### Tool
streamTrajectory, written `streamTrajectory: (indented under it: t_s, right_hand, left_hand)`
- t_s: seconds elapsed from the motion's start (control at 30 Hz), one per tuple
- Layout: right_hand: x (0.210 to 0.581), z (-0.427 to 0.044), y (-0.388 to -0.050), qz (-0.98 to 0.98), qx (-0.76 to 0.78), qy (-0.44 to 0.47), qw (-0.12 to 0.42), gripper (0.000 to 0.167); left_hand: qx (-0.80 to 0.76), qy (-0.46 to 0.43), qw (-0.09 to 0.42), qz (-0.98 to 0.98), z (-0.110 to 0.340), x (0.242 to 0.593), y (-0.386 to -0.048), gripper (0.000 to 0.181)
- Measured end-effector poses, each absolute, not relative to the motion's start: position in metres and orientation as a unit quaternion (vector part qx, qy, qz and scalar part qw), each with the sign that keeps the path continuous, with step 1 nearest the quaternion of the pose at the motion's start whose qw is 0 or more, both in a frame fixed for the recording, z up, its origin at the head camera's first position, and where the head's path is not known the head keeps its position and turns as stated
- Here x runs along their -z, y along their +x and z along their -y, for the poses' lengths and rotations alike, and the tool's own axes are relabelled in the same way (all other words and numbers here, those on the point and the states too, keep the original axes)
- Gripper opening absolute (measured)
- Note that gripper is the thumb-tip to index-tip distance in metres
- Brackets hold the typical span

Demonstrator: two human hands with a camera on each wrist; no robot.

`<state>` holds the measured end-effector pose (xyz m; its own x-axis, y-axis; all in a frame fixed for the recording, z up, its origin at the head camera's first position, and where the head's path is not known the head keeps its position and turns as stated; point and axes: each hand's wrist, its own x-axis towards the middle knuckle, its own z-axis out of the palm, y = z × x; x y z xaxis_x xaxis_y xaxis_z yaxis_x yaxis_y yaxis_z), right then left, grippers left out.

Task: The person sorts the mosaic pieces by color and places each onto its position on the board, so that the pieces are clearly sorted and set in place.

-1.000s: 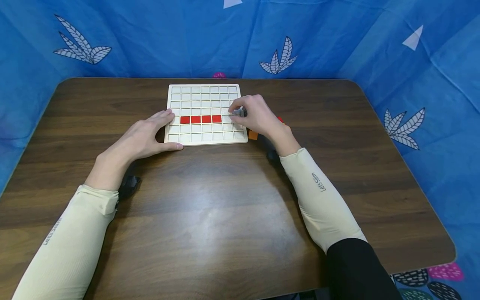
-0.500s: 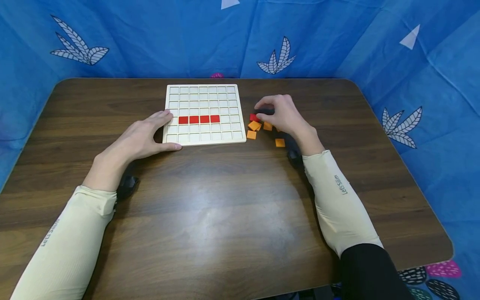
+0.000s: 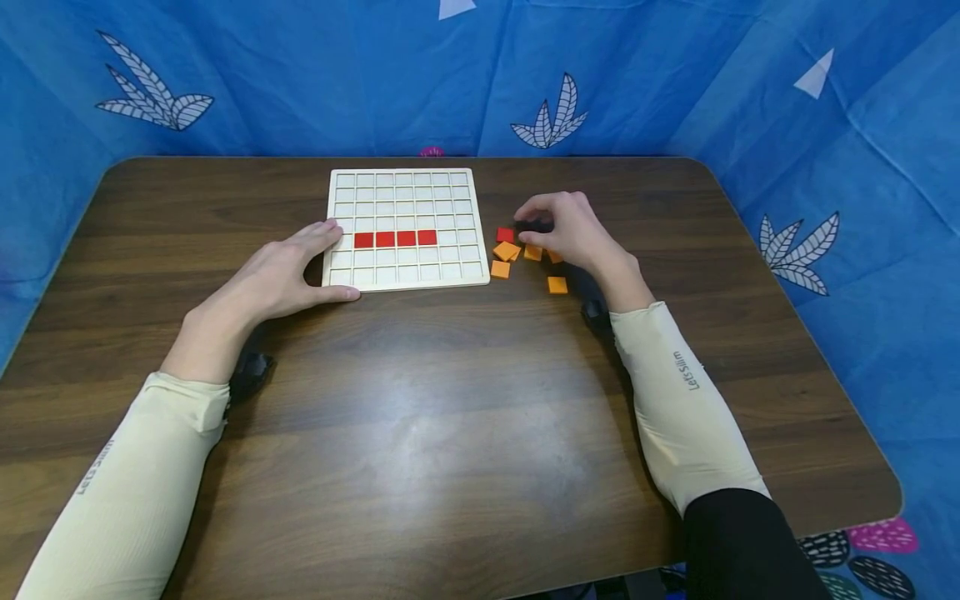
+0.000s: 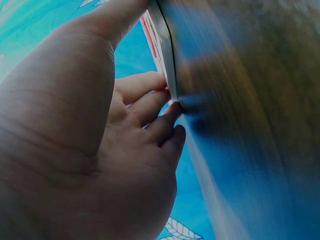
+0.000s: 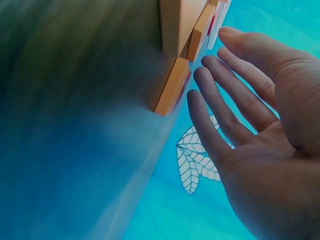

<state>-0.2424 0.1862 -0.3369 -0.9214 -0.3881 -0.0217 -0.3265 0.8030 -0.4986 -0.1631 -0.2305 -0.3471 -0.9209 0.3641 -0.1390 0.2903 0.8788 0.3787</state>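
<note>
A white gridded board [image 3: 408,179] lies flat near the table's far edge, a row of several red square tiles [image 3: 385,240] set in its cells. My left hand [image 3: 262,279] rests at the board's left side, thumb on the near edge and fingertips at the left edge, the fingers fairly straight. Right of the board is a loose pile of orange square tiles [image 3: 500,269] with a red tile [image 3: 506,235] beside them. Over this pile hovers my right hand [image 3: 573,229], thumb and fingers apart. The right wrist view shows nothing between its fingers [image 5: 215,125].
The brown wooden table [image 3: 420,417] stretches toward the person. A blue patterned cloth [image 3: 337,75] hangs behind and at the sides. One orange tile [image 3: 557,285] lies apart, nearer the person than the pile. Some tiles are partly hidden beneath the right hand.
My right hand has moved right, from the board's right edge to the loose tiles; the small grey item seen at its fingertips is no longer visible. The left hand stays on the board.
</note>
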Motion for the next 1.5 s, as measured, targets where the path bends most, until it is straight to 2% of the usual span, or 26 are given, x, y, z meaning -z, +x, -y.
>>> streamTrajectory:
  t_s: [0.37, 1.0, 1.5]
  right_hand:
    - [0.337, -0.166, -0.24, -0.938, 0.257, -0.221, 0.077, 0.027]
    - [0.337, -0.167, -0.242, -0.942, 0.245, -0.218, 0.076, 0.025]
    - [0.334, -0.16, -0.245, -0.944, 0.269, -0.184, 0.051, 0.039]
  left_hand:
    - [-0.177, 0.167, 0.101, -0.965, 0.231, 0.347, -0.162, 0.109]
    - [-0.18, 0.167, 0.105, -0.964, 0.229, 0.345, -0.163, 0.109]
    - [-0.177, 0.165, 0.112, -0.964, 0.229, 0.344, -0.163, 0.11]
